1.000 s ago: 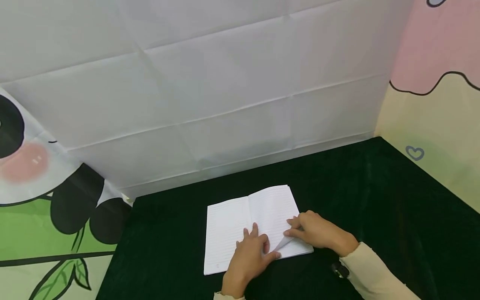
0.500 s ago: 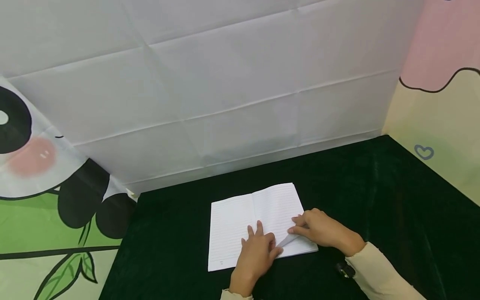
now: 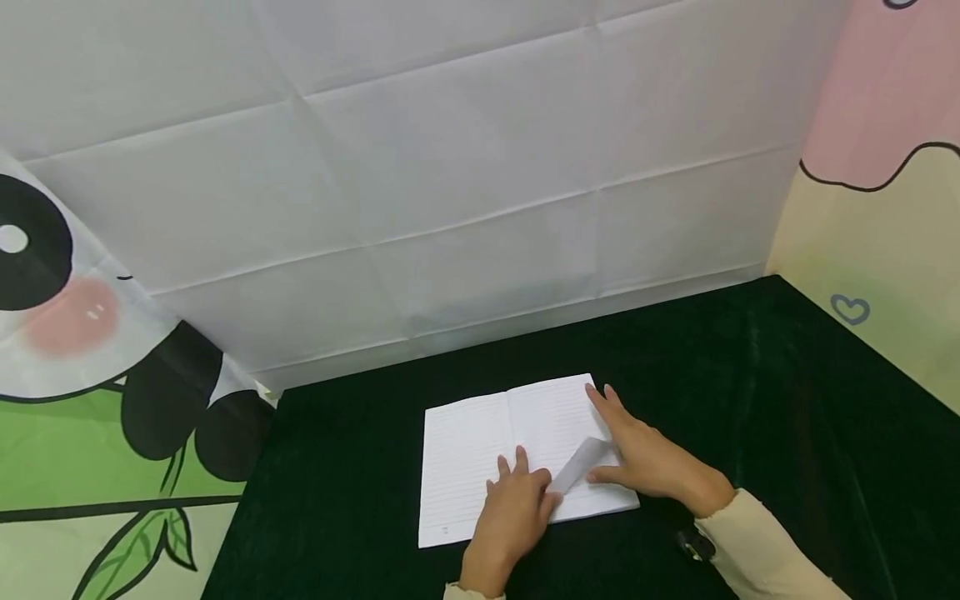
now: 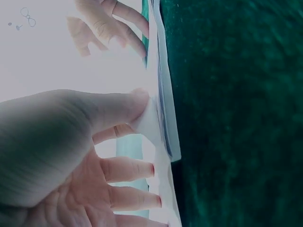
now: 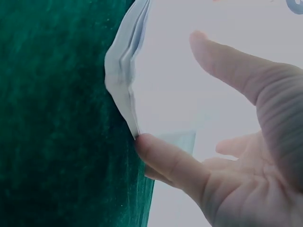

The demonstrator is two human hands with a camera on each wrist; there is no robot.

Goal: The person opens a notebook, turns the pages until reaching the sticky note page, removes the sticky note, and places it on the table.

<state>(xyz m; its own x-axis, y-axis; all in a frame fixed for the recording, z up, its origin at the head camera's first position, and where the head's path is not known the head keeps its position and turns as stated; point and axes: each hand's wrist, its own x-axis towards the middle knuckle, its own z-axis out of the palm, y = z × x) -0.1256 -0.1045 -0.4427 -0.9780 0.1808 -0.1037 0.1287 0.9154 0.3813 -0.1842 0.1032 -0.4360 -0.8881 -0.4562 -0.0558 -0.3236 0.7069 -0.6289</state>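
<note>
An open lined notebook point(image 3: 461, 450) lies on dark green cloth, its spine running away from me. On the right page, the lower outer corner is turned over as a narrow folded flap point(image 3: 583, 461). My left hand point(image 3: 506, 518) is over the lower middle. Its thumb point(image 4: 118, 109) and bent index finger pinch the paper at the flap's lower end, while the other fingers rest spread on the page. My right hand point(image 3: 643, 457) has its fingers spread at the right edge, thumb beside the flap. In the right wrist view, one fingertip point(image 5: 147, 144) touches the page edge.
The green cloth point(image 3: 750, 400) covers the table around the notebook. A white creased sheet point(image 3: 450, 183) hangs behind it, with printed cartoon backdrops point(image 3: 67, 325) on the left and right. A dark wrist device point(image 3: 696, 546) sits below the right sleeve.
My right hand's pinch on the turned page corner has opened; its fingers have spread up along the right edge, and the flap shows uncovered. The left hand keeps its place on the notebook.
</note>
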